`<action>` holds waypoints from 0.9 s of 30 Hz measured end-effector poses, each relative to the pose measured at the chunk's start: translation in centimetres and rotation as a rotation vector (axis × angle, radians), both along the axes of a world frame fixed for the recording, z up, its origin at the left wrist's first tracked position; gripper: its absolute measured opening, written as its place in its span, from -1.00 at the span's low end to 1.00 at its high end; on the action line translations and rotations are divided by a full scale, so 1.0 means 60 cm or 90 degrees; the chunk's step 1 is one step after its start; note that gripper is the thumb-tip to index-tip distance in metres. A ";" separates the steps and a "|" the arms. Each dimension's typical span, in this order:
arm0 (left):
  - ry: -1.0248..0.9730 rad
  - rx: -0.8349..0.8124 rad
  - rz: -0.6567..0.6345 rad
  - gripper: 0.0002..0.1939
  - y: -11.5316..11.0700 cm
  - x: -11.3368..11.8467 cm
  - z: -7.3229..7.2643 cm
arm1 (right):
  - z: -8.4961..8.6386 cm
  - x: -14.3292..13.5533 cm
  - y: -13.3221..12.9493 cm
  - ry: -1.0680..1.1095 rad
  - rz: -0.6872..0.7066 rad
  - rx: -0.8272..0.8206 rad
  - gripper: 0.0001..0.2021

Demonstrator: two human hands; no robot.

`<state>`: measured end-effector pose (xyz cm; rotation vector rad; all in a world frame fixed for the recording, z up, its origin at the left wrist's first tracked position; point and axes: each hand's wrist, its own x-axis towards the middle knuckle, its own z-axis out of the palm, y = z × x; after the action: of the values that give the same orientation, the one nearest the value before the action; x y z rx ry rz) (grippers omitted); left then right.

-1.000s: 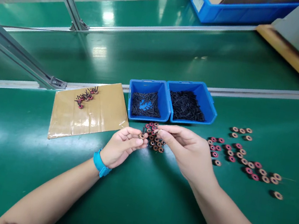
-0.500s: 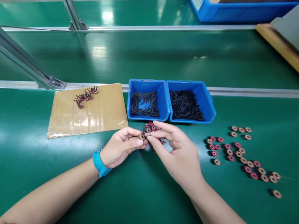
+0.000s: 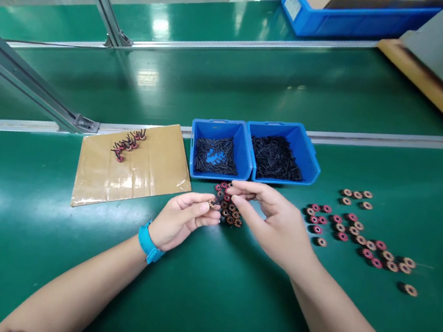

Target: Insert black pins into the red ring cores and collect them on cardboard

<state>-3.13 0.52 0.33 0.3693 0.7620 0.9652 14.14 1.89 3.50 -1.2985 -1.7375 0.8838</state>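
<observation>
My left hand (image 3: 182,218) pinches a small copper-wound motor core (image 3: 212,204) between thumb and fingers; dark sleeves stand up from it. Just right of it is my right hand (image 3: 270,217), its thumb and fingers apart, with nothing visible held in them. Beneath and between the hands lies a cluster of red and copper wound cores (image 3: 233,215), partly covered by the right fingers. Behind the hands stand a left blue bin (image 3: 218,177) and a right blue bin (image 3: 311,171), both holding short black sleeves (image 3: 275,157).
On the left, a cardboard sheet (image 3: 140,179) carries several cores with black sleeves (image 3: 127,143). More red and copper cores (image 3: 360,239) are spread over the green table (image 3: 200,307) at right. A metal frame post (image 3: 23,72) rises at left; a large blue crate (image 3: 351,24) sits far back.
My right hand has drawn away to the right from the core, uncovering more of the cluster below. My left hand stays nearly in place, still pinching the core.
</observation>
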 end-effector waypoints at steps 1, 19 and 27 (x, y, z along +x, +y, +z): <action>-0.005 0.000 -0.004 -0.77 0.000 0.000 0.001 | 0.001 0.001 0.001 -0.002 0.010 0.002 -0.84; -0.002 -0.013 -0.016 -0.77 0.001 0.001 0.004 | 0.003 0.007 0.005 -0.166 0.107 0.244 -0.88; -0.012 -0.012 -0.061 -0.73 0.000 0.001 0.004 | 0.002 0.002 0.004 -0.250 0.086 0.325 -0.88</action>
<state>-3.05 0.51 0.55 0.3762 0.7288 0.8704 14.25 2.14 3.61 -1.0602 -2.1915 0.2209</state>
